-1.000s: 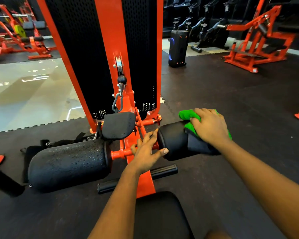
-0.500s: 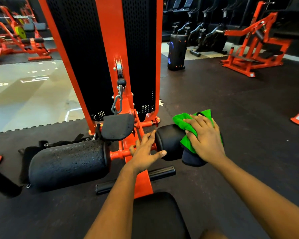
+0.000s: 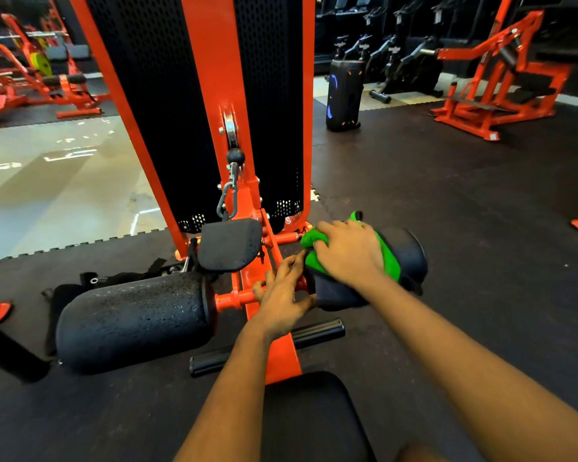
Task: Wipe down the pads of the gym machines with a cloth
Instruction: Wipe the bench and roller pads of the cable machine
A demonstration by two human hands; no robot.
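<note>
Slid inward along the roller pad (image 3: 409,251), right hand (image 3: 347,253) clutches green cloth (image 3: 387,260); left hand (image 3: 281,301) touches the pad, fingers straight.

Matt foam roller pad (image 3: 137,321), glossy metal frame (image 3: 214,78).

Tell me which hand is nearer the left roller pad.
Left. The left hand sits just right of the left roller pad, apart from it; the right hand is farther right, holding the green cloth.

A: What's hidden on the right roller pad (image 3: 407,251)?
B: Its top, under the green cloth (image 3: 387,261) and right hand (image 3: 347,251). Seat pad (image 3: 314,418) at the lower middle runs off the bottom edge
</note>
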